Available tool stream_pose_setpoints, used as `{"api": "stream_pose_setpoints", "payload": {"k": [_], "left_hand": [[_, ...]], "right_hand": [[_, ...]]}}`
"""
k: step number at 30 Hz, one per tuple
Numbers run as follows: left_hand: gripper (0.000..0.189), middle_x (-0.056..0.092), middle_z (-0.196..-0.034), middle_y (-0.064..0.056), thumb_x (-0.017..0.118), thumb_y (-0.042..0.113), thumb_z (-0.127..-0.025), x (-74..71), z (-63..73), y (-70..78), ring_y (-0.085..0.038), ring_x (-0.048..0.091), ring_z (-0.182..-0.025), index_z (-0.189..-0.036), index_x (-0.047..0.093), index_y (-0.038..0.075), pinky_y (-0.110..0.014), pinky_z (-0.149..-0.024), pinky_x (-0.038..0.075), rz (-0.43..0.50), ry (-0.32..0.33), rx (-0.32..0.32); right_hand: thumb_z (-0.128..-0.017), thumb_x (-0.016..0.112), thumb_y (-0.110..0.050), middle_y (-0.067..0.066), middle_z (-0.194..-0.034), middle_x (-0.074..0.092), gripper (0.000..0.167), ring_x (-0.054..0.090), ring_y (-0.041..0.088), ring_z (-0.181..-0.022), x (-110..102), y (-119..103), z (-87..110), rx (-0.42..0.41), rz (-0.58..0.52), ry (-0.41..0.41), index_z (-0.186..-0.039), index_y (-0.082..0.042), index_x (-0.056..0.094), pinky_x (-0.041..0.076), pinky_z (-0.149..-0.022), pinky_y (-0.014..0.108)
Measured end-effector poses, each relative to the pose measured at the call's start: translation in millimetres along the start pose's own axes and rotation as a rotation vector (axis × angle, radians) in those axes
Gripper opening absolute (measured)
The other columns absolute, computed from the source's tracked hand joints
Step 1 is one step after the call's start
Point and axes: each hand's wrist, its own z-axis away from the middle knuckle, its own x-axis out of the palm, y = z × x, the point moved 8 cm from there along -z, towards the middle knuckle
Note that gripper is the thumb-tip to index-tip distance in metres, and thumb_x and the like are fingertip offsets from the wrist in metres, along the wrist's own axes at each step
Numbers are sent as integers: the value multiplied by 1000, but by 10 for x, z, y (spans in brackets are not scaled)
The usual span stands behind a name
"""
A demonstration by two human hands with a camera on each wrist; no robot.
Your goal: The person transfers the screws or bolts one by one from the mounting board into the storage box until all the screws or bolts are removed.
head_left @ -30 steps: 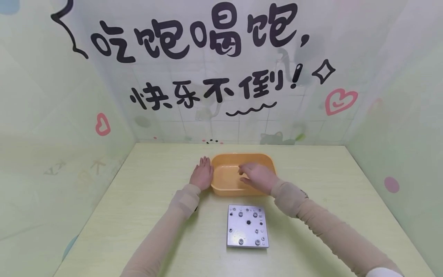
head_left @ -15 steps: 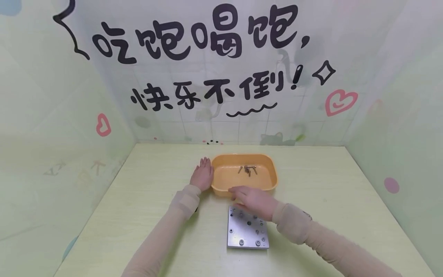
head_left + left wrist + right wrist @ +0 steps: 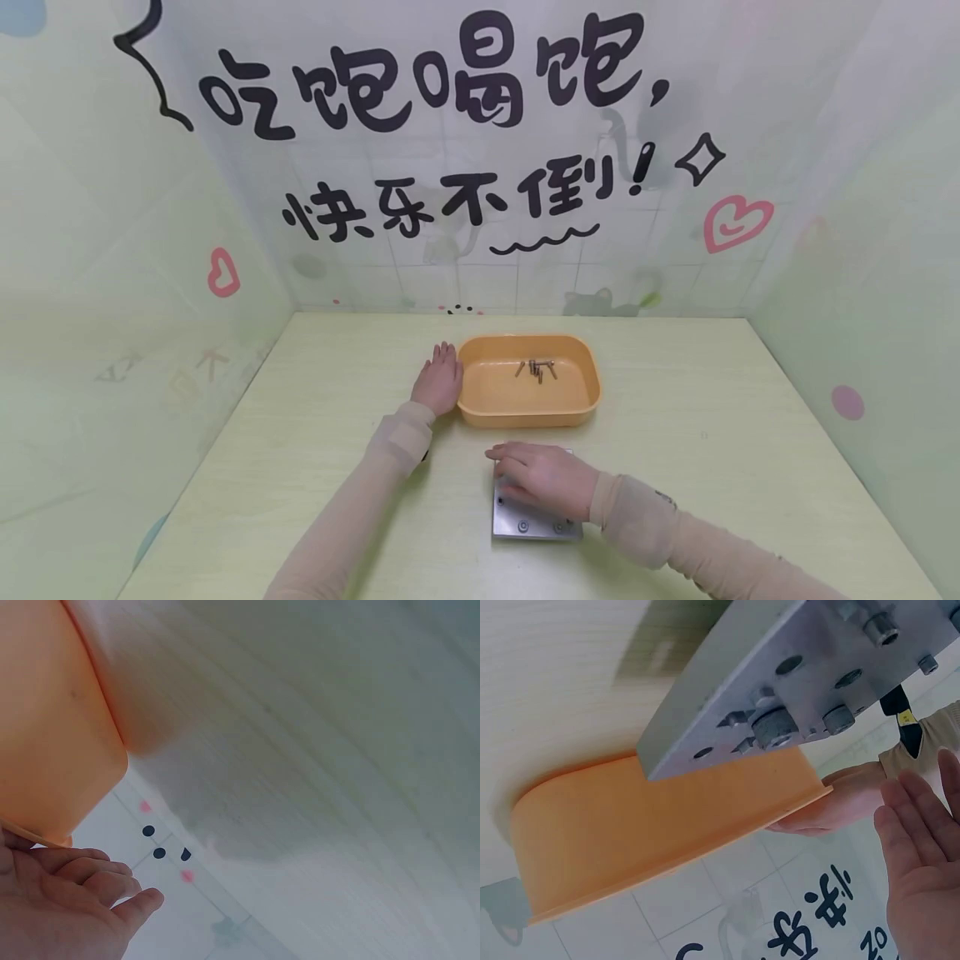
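My left hand (image 3: 438, 382) rests with extended fingers against the left side of an orange plastic tub (image 3: 525, 419). The left wrist view shows that hand (image 3: 67, 900) at the rim of the tub (image 3: 52, 727). Inside the tub lies a small cluster of screws (image 3: 536, 368). My right hand (image 3: 551, 479) hovers over a square metal plate (image 3: 506, 525), covering most of its far half. Bolts and holes dot the plate (image 3: 727, 720), as the right wrist view shows up close. There, the right hand (image 3: 926, 870) has loosely extended fingers and nothing shows in them.
A pale wooden tabletop (image 3: 315, 417) carries everything, the plate lying just in front of the tub. A back wall (image 3: 480, 275) with black lettering and two side walls (image 3: 862, 317) enclose the table.
My right hand has drawn back from inside the tub, over its front rim, to above the metal plate. The screws in the tub have come into view. My left hand has stayed put.
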Motion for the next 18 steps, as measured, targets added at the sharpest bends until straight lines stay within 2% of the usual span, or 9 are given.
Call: {"api": "stream_pose_setpoints", "payload": {"k": [7, 18], "left_hand": [[56, 21, -160, -24, 24, 25, -107, -5, 2, 0, -37, 17, -151, -152, 24, -9, -52, -123, 19, 7, 1, 0], [56, 21, -160, -25, 24, 25, -108, -3, 1, 10, -36, 16, -151, -152, 24, -9, -51, -123, 19, 3, -10, 3]], "right_hand": [[-88, 75, -24, 7, -121, 70, 21, 67, 18, -114, 37, -73, 32, -13, 32, 17, -101, -10, 65, 53, -99, 27], [-96, 64, -26, 7, -129, 66, 19, 62, 17, -122, 268, -50, 85, 73, -63, -145, -107, -12, 66, 50, -103, 27]]}}
